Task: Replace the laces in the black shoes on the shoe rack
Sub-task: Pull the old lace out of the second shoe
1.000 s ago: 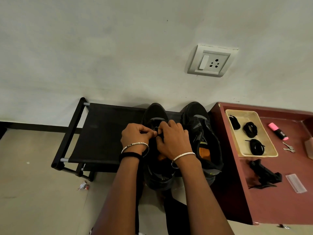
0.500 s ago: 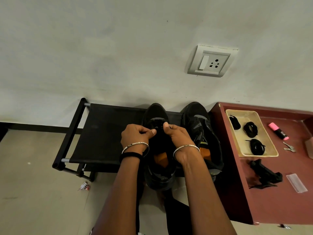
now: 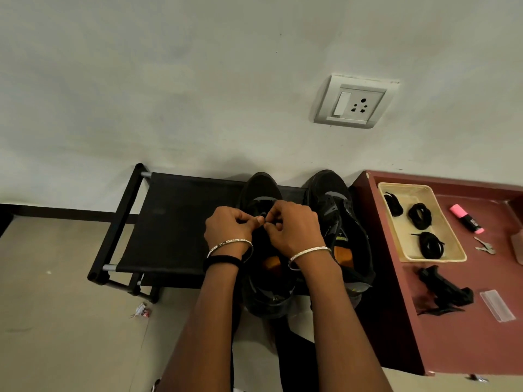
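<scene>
Mid-frame: the left-hand shoe (image 3: 261, 188) of the black pair sits on the shoe rack (image 3: 175, 222), with the other shoe (image 3: 328, 190) just beside it to the right. The left hand (image 3: 230, 230) and right hand (image 3: 294, 230) are both over its eyelet area, fingers curled, thumb and forefinger pinched tip to tip. What they pinch is black on black; I read it as the lace, but can't tell old from new. Step looks like working the lace through the upper eyelets. Coiled laces (image 3: 419, 215) wait in the tray (image 3: 452, 257) on the red table (image 3: 452, 335), right of frame. Next move needs a fine fingertip grip: feed or pull the end cleanly through one eyelet, keep the shoe steady.
</scene>
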